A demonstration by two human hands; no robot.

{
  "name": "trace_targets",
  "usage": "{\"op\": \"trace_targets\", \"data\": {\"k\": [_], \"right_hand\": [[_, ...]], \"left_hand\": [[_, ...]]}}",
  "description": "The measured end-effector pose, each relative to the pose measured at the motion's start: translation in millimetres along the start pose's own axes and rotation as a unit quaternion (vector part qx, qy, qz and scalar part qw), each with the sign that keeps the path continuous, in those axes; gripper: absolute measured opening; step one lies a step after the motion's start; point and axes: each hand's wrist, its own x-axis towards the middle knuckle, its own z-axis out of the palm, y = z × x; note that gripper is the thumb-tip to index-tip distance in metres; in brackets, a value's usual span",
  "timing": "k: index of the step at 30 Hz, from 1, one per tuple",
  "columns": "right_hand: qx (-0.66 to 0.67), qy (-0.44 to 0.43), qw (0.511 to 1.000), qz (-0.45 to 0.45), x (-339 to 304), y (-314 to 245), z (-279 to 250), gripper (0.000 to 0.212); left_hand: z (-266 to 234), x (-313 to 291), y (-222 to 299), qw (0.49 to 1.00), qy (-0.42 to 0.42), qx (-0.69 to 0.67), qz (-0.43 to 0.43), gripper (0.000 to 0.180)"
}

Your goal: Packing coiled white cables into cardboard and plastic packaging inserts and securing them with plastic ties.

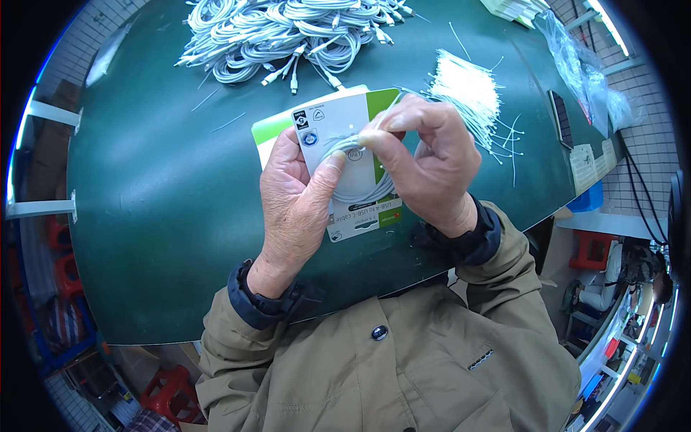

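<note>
My left hand [296, 209] grips a white and green packaging card [317, 153] from its left side, thumb pressed on a coiled white USB cable [371, 193] that lies against the card. My right hand [437, 155] is closed in a pinch at the upper right of the coil. From its fingers a thin white cable tie [389, 109] sticks up; its other end is hidden by the fingers. Just behind the held card, more white and green cards [266, 132] lie on the table.
A big heap of coiled white cables [277, 36] covers the far side of the dark green table [158, 216]. Loose white ties [466, 86] are piled to the right, some scattered. Clear plastic bags [576, 65] and a dark phone [560, 119] rest near the right edge.
</note>
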Motion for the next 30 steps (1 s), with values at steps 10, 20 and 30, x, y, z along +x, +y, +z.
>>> {"op": "trace_targets", "data": {"k": [10, 20, 30], "right_hand": [[-0.155, -0.061, 0.976, -0.138, 17.8, 11.6, -8.0, 0.025], [-0.157, -0.11, 0.965, -0.178, 12.4, 6.4, -16.9, 0.038], [-0.111, -0.102, 0.97, -0.189, 8.6, 2.8, -16.5, 0.04]], "left_hand": [[1.3, -1.1, -2.6, 1.0, -0.004, 0.004, 0.002, 0.041], [0.4, -1.8, 0.3, 1.0, -0.006, 0.005, 0.007, 0.039], [0.6, -0.9, 1.4, 1.0, -0.001, 0.014, 0.027, 0.037]]}}
